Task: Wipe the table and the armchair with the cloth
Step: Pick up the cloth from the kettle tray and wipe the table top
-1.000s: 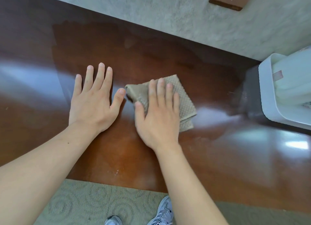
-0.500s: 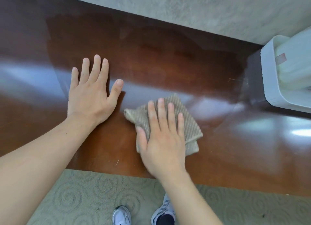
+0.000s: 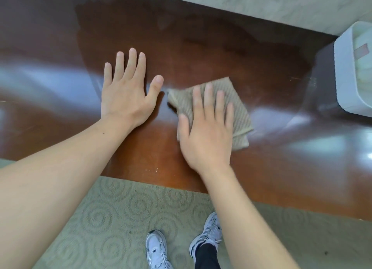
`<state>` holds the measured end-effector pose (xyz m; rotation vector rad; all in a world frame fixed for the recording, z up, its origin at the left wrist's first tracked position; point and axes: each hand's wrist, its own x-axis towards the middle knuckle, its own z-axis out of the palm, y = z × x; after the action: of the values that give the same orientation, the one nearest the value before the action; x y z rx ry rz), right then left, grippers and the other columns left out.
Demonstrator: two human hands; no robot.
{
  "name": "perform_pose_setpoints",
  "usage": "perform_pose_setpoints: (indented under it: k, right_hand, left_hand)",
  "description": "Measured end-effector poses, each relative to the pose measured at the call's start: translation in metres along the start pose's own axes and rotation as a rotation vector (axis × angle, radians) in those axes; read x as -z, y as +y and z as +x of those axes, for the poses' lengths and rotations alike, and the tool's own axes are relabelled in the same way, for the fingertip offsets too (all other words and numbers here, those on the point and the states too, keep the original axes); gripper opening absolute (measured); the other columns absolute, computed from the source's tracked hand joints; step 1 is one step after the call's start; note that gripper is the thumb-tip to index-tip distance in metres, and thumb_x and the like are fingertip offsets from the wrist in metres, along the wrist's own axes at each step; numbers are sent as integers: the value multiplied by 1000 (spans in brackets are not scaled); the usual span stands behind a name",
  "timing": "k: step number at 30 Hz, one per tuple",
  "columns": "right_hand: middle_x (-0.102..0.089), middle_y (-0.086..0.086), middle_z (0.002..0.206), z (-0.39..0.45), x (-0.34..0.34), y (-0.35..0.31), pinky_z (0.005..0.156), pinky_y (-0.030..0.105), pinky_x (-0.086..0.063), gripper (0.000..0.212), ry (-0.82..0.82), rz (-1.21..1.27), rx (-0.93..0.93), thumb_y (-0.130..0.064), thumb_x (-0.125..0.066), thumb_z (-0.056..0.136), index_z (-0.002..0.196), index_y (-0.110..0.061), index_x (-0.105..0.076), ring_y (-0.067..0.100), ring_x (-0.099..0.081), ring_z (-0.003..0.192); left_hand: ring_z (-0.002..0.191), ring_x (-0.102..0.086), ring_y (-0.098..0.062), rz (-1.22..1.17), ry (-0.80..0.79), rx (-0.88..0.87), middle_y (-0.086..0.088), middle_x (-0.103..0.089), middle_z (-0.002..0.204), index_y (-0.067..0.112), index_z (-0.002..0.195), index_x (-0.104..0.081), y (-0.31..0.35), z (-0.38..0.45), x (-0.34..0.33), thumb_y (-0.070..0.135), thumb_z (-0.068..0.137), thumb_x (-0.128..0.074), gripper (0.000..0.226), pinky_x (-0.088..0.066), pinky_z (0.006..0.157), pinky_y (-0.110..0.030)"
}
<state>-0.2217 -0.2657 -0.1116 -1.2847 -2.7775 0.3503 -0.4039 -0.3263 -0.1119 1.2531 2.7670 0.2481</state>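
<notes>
A folded beige textured cloth (image 3: 239,112) lies on the glossy dark brown table (image 3: 201,47). My right hand (image 3: 207,132) presses flat on the cloth with straight fingers and covers its left and middle part. My left hand (image 3: 126,93) rests flat on the bare tabletop just left of the cloth, fingers spread, thumb tip close to the cloth's corner. The armchair is not in view.
A white box-shaped device (image 3: 354,67) stands on the table at the right edge. A pale wall (image 3: 261,3) runs behind the table. The table's front edge is near my body, with patterned carpet (image 3: 110,218) and my shoes (image 3: 157,250) below.
My right hand slid the cloth toward the front edge of the table, then to the right. My left hand stayed flat in the same spot.
</notes>
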Motion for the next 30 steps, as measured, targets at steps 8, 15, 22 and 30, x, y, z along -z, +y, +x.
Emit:
perform_pose_setpoints:
  k: [8, 15, 22, 30]
  right_hand:
    - [-7, 7, 167, -89, -22, -68, 121, 56, -9, 74, -24, 47, -72, -47, -39, 97, 158, -13, -15, 31, -2, 153]
    - [-8, 2, 167, 16, -12, -40, 123, 50, -3, 66, 14, 32, -36, -46, -29, 100, 159, -20, -14, 25, -2, 154]
    - [-7, 1, 167, 107, 2, 0, 123, 48, 0, 64, -19, -26, -8, -49, -23, 102, 159, -23, -12, 25, -1, 154]
    - [-10, 3, 167, 0, 8, 43, 124, 48, -5, 68, 61, -10, -92, -51, -27, 99, 158, -21, -17, 26, -4, 154]
  left_hand:
    - [156, -3, -29, -8, 14, -1, -6, -11, 169, 17, 160, -16, -3, 2, -3, 58, 101, -6, 73, -3, 125, -49]
    - [156, -3, -28, -23, 14, 2, -6, -11, 169, 17, 160, -16, -5, 3, -5, 53, 101, -8, 70, -3, 126, -48]
    - [156, -3, -27, -2, 17, 7, -5, -11, 169, 18, 161, -16, -3, 3, -4, 57, 101, -10, 71, -4, 126, -50]
    - [155, -7, -30, -20, 43, -45, -10, -13, 168, 14, 159, -21, -1, 0, -1, 64, 100, -10, 78, -6, 124, -51]
